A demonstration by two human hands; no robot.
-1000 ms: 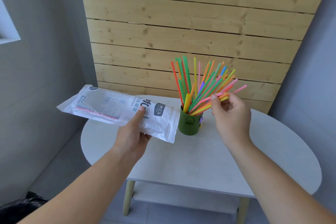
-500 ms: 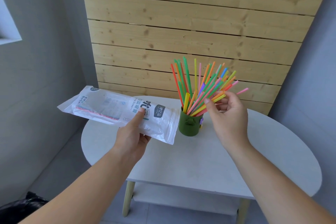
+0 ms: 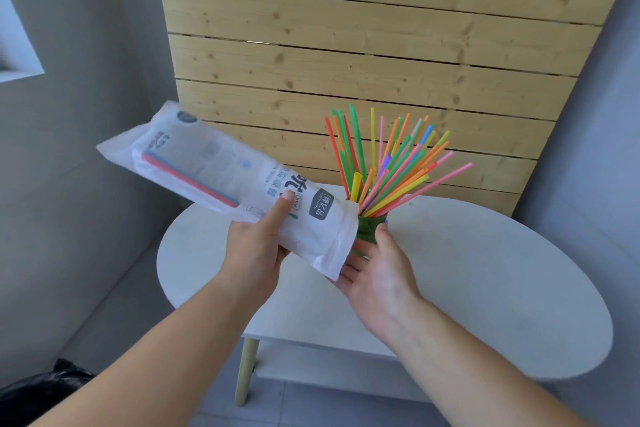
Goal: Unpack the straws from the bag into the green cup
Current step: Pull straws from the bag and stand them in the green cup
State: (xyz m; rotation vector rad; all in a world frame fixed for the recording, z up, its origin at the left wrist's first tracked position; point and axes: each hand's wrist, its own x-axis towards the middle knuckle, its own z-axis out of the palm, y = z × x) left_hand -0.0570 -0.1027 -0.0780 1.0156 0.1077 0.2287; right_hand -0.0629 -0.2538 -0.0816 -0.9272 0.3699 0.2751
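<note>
Cup (image 3: 369, 231) on wht table (image 3: 485, 270), plank wall (image 3: 381, 45) behind.

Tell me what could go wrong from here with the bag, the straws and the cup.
1. The colourful plastic straws fan far out of the small green cup, and the open right hand and the white plastic bag crowd it; a nudge might tip it over.
2. The left hand holds the bag tilted, mouth low beside the cup rather than over it; the red and blue straws inside may slide onto the white oval table.
</note>
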